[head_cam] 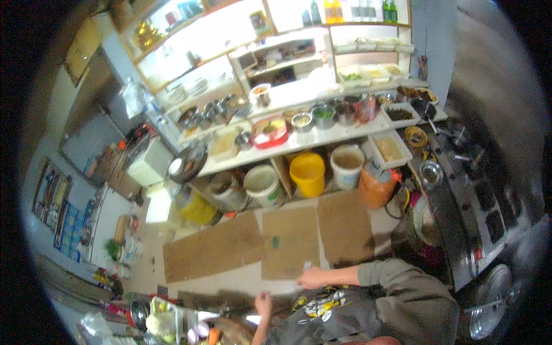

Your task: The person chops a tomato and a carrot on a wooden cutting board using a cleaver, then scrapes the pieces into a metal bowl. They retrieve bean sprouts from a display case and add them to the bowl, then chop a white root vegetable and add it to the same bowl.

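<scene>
My right hand (314, 277) is in front of my chest, its fingers closed around a small whitish thing (307, 266) that pokes out above them. Blur keeps me from naming it. My left hand (264, 302) hangs lower and to the left, fingers curled; whether it holds anything is unclear. Close to my left forearm are a round wooden chopping board (235, 331), an orange carrot-like piece (214, 335) and purple onions (199, 331). A pale cabbage-like vegetable (160, 324) lies further left.
Flattened cardboard sheets (290, 241) cover the floor ahead. Beyond them, a white counter (302, 137) carries bowls and trays; a yellow bucket (307, 174) and other buckets stand underneath. A black stove (463, 202) runs along the right, near an orange bucket (375, 187).
</scene>
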